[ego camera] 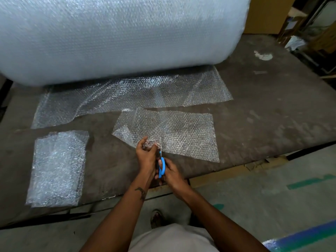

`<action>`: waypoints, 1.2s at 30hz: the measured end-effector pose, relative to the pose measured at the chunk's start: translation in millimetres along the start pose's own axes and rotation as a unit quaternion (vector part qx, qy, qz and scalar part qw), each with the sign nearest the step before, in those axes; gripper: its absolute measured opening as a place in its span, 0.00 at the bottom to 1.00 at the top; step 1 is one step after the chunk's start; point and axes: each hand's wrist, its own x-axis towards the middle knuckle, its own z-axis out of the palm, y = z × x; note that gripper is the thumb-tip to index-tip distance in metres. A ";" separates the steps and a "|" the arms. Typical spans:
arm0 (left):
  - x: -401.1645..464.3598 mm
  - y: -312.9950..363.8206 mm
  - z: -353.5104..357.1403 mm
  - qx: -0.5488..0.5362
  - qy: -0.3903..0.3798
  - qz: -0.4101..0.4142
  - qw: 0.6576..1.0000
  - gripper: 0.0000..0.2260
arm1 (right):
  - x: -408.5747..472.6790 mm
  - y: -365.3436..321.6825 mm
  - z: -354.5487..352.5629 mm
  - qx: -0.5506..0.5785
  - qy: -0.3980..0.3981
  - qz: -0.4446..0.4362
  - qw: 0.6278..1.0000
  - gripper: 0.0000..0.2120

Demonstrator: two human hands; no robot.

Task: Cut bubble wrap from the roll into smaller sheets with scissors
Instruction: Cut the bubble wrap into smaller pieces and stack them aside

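Note:
A huge roll of bubble wrap [116,33] lies across the back of the dark table [263,110], and its loose end [127,93] is spread out in front of it. A cut sheet [181,131] lies nearer me. My left hand [146,153] pinches this sheet's near edge and lifts it a little. My right hand [171,172] holds blue-handled scissors [161,166]; their blades point away from me and enter the sheet's near edge just right of my left thumb.
A stack of small cut sheets [56,168] sits at the table's front left. The table's front edge [236,166] runs diagonally just under my hands. Cardboard boxes [267,13] and clutter stand at the back right. Concrete floor with painted lines lies to my right.

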 end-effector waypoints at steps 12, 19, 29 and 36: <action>0.3 9.7 -5.5 -0.003 -0.025 -0.021 0.999 0.25 | -4.7 -10.5 10.3 0.130 -0.003 0.100 0.986 0.17; -2.2 18.2 -7.4 -0.017 -0.057 -0.038 0.998 0.26 | -7.2 -13.1 3.1 0.215 -0.022 0.096 0.972 0.23; -5.4 22.5 -10.0 -0.051 -0.083 -0.048 0.994 0.28 | -9.3 -1.7 -9.9 0.191 -0.019 0.081 0.978 0.23; 8.9 17.5 -17.5 -0.025 -0.124 -0.094 0.988 0.27 | -8.4 -3.7 -21.6 0.133 0.008 0.111 0.985 0.19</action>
